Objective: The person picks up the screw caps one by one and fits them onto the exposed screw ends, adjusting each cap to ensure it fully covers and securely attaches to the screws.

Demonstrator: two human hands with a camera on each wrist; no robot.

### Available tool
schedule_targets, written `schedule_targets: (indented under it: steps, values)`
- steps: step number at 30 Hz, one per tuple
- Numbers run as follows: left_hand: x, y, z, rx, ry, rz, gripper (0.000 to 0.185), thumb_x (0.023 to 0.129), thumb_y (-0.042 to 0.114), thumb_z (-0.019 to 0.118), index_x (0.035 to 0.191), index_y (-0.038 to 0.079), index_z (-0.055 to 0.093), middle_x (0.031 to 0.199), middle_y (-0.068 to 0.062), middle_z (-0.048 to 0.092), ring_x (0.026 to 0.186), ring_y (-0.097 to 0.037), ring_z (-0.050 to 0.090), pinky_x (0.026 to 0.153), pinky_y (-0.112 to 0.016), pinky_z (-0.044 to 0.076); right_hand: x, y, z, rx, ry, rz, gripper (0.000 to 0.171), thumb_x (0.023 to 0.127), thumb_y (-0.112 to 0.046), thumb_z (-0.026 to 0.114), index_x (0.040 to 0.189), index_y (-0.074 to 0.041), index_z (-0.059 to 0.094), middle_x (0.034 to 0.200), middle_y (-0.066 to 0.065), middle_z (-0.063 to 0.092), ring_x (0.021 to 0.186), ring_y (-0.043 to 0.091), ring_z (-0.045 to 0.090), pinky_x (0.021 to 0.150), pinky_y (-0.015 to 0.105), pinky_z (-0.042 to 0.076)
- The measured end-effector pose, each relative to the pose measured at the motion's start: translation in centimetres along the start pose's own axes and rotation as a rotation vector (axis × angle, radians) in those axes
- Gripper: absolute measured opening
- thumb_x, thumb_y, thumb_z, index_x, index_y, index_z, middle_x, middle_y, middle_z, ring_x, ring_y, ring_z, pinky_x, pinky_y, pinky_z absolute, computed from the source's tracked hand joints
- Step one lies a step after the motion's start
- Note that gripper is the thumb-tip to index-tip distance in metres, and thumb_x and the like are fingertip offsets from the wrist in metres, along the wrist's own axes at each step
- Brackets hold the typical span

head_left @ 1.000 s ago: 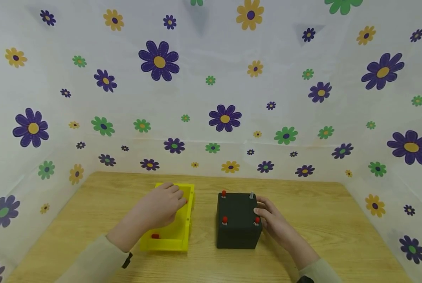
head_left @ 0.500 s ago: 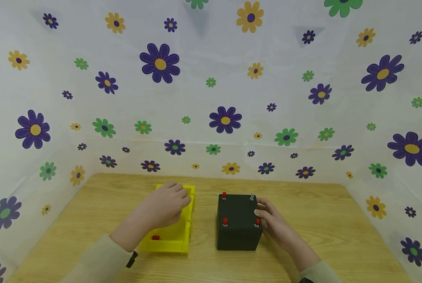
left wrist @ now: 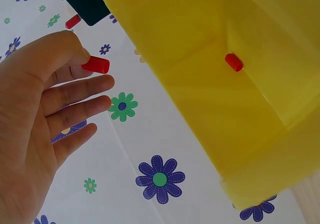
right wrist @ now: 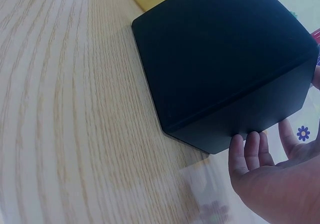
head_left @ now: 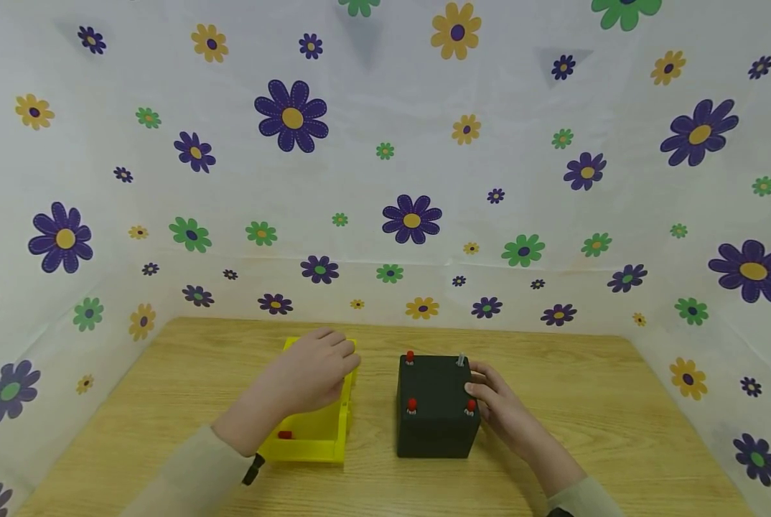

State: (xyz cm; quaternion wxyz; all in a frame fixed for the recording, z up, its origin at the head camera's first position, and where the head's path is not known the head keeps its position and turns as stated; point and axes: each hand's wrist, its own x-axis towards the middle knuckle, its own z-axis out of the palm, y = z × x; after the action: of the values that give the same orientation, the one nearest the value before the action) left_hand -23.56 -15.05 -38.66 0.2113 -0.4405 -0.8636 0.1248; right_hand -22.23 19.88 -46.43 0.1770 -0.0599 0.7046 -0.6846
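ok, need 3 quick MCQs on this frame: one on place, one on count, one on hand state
1. Where does the black box stand relative to the yellow tray?
A. inside the tray
B. on the table, to the tray's right
C. stacked on top of the tray

2. How many red caps show on top of the black box in the head view?
A. one
B. three
C. five

3. What is the left hand doing?
A. pinching a red cap at its fingertips
B. lying flat on the table
C. gripping the black box

Answers:
1 B: box and tray stand side by side on the wooden table.
2 B: three red caps sit at the corners; the fourth corner has a grey pin.
3 A: the left wrist view shows the cap held between thumb and fingertip.
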Motion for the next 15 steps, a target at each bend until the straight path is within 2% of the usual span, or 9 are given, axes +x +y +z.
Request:
schedule_targets:
  steps: [7, 15]
  values:
    - [0.46, 0.18, -0.11, -0.002, -0.021, -0.007, 0.014, 0.090, 0.017, 0.078, 0.103, 0.014, 0.075, 0.097, 0.002, 0.075, 0.096, -0.019, 0.070, 0.101, -0.036, 0.058, 0.03, 0.02, 0.04, -0.016, 0.003, -0.004, 0.060, 0.109, -0.024, 0.053, 0.161, -0.008, 0.028, 0.165, 0.021, 0.034, 0.123, 0.012, 0.057, 0.103, 0.020, 0.048]
    - [0.87, 0.30, -0.11, -0.033, -0.012, -0.013, 0.015, 0.090, 0.018, 0.079, 0.104, 0.015, 0.075, 0.099, 0.001, 0.075, 0.095, -0.020, 0.068, 0.101, -0.036, 0.058, 0.10, 0.13, 0.06, -0.027, 0.013, -0.003, 0.060, 0.109, -0.025, 0.054, 0.161, -0.009, 0.029, 0.163, 0.020, 0.036, 0.126, 0.012, 0.056, 0.105, 0.020, 0.047]
